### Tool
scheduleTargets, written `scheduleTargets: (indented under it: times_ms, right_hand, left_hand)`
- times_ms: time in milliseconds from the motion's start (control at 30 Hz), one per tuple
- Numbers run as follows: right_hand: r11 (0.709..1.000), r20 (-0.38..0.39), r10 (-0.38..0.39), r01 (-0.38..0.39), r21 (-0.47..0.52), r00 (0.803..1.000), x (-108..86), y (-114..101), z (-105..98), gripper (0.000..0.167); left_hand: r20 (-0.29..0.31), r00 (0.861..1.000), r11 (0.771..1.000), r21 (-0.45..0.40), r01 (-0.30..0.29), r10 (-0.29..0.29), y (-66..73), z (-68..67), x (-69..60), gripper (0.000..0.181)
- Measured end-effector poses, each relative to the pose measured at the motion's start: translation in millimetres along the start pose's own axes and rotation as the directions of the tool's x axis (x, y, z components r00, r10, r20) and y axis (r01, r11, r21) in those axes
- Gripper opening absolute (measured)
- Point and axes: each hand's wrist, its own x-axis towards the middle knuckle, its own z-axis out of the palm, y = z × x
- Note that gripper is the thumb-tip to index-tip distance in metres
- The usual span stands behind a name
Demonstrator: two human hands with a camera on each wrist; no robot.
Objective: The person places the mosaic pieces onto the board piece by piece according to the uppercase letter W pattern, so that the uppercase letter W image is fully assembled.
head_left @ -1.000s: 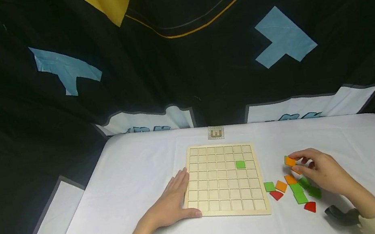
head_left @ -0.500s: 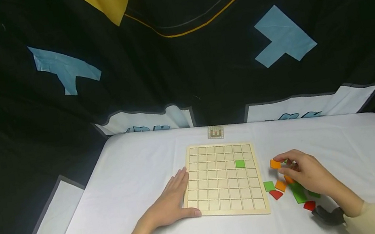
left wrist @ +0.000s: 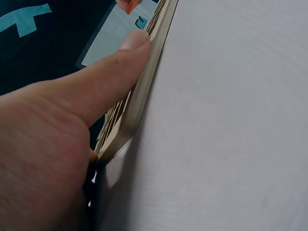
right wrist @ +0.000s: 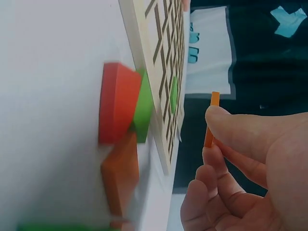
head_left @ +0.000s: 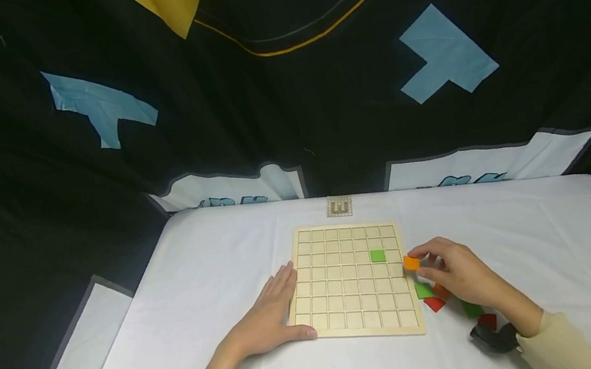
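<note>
A pale wooden grid board [head_left: 348,282] lies on the white table, with one green square [head_left: 378,256] in a cell towards its upper right. My left hand [head_left: 265,321] rests along the board's left edge, fingers extended; in the left wrist view the thumb [left wrist: 110,72] lies against the board's edge [left wrist: 144,91]. Between thumb and fingertips my right hand [head_left: 456,268] pinches an orange square [head_left: 411,263] at the board's right edge. The right wrist view has that orange piece [right wrist: 211,120] seen edge-on, held above the table by the hand [right wrist: 250,163].
Right of the board lie a green piece [head_left: 423,290], a red piece [head_left: 435,303], an orange piece [head_left: 441,292] and, partly hidden under the right arm, another green [head_left: 472,309] and red piece [head_left: 488,321]. A small patterned card [head_left: 339,206] lies behind the board.
My right hand has moved left with the orange square, from above the loose pieces to the board's right edge. The left hand has stayed in place.
</note>
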Motion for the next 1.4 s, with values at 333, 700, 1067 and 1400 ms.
scheduleTargets:
  times_ms: [333,700,1067,1400]
  right_hand:
    - [1.000,0.023,-0.018,0.018,-0.008,1.000,10.4,-7.3,11.3,0.029]
    - [0.998,0.058,-0.063,0.062,0.023,0.996,21.1,-15.2,22.3,0.028]
    - [0.999,0.097,-0.048,0.048,-0.002,0.994,29.5,-19.9,30.1,0.026]
    - [0.997,0.087,-0.075,0.078,-0.026,0.993,32.1,-16.8,33.5,0.024]
  left_hand:
    - [-0.002,1.000,1.000,0.008,-0.001,0.001,0.2,-0.5,1.0,0.122]
    - [-0.004,1.000,1.000,0.004,0.009,-0.009,-2.4,2.2,1.7,0.123]
    - [-0.005,1.000,1.000,-0.001,0.008,-0.008,-4.5,2.9,2.0,0.123]
    - [-0.002,1.000,1.000,-0.008,0.006,-0.006,-5.6,3.6,2.1,0.123]
